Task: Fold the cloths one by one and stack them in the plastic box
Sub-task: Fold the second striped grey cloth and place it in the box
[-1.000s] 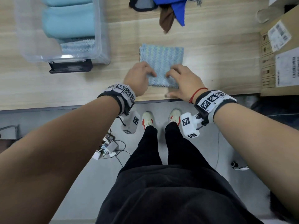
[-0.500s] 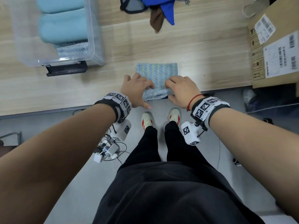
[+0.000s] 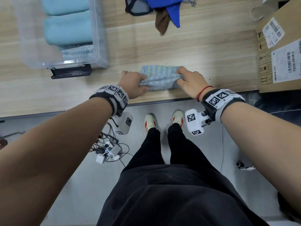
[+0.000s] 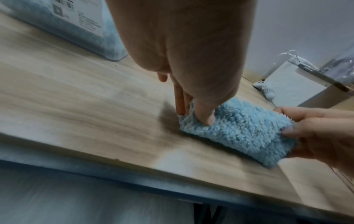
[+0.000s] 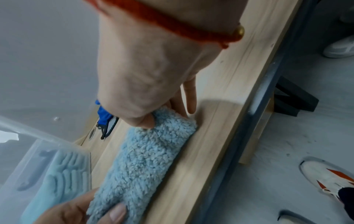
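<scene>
A fluffy light-blue cloth lies half folded on the wooden table near its front edge. My left hand pinches its left end, thumb on top and fingers underneath. At the other end, my right hand grips the cloth the same way. The near half is lifted and rolled over toward the far half. A clear plastic box at the back left holds several folded light-blue cloths.
A heap of unfolded cloths, blue, brown and grey, lies at the table's back. A cardboard box with labels stands at the right edge. A black clip sits on the box's front. Cables lie on the floor.
Both hands slid from the middle of the cloth's near edge out to its two ends, gripped it, and lifted the near edge up and over toward the far edge.
</scene>
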The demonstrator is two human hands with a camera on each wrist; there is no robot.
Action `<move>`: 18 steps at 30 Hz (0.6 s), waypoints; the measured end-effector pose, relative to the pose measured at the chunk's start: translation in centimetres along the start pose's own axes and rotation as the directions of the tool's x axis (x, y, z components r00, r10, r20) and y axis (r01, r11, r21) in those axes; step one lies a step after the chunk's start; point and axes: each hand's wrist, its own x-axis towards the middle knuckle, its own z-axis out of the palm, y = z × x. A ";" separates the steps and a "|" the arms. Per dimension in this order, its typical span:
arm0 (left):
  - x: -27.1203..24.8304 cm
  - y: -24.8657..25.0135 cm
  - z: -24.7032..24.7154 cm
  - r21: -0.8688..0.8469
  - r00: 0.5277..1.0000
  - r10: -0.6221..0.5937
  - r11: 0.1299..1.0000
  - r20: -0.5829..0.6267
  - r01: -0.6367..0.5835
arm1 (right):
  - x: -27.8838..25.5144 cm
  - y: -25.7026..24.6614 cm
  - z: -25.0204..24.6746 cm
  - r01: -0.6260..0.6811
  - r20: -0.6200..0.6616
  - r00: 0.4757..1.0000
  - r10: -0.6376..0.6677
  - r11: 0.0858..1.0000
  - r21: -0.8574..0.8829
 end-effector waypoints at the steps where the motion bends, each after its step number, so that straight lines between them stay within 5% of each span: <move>1: 0.1 -0.2 -0.1 -0.054 1.000 -0.024 0.998 -0.017 0.023 | 0.3 0.1 -0.1 -0.023 -0.001 1.000 0.023 0.999 0.033; 5: 0.9 -0.3 -0.4 -0.209 0.993 -0.109 0.973 -0.040 0.099 | 1.1 0.4 -0.7 -0.054 0.040 0.998 0.050 0.992 0.114; 9: 1.7 0.1 -0.5 -0.223 0.988 -0.153 0.965 -0.038 0.141 | 1.5 0.8 -1.0 0.050 0.079 0.995 -0.055 0.997 0.063; 18: 3.4 0.4 -0.5 -0.179 0.970 -0.242 0.956 -0.037 0.231 | 3.7 1.2 -0.3 -0.132 -0.087 0.987 0.139 0.988 0.077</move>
